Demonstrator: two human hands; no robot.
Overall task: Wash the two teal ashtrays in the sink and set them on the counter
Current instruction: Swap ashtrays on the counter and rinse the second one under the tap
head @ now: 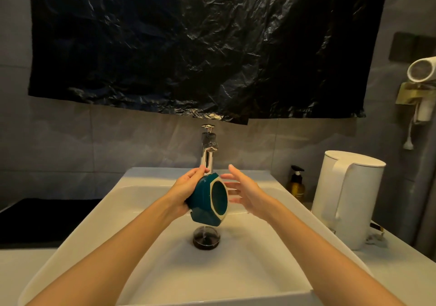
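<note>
A teal ashtray with a pale rim is held on its edge over the white sink, just under the chrome faucet. My left hand grips it from behind, fingers curled round its back and top. The round hollow faces right. My right hand hovers beside that hollow with its fingers spread and straight, close to the rim. Water drips from the ashtray's lower edge toward the drain. Only one ashtray is in view.
A white kettle stands on the counter right of the basin, with an amber pump bottle behind it. A hair dryer hangs on the right wall. A dark mat covers the left counter. Black plastic sheet hangs above.
</note>
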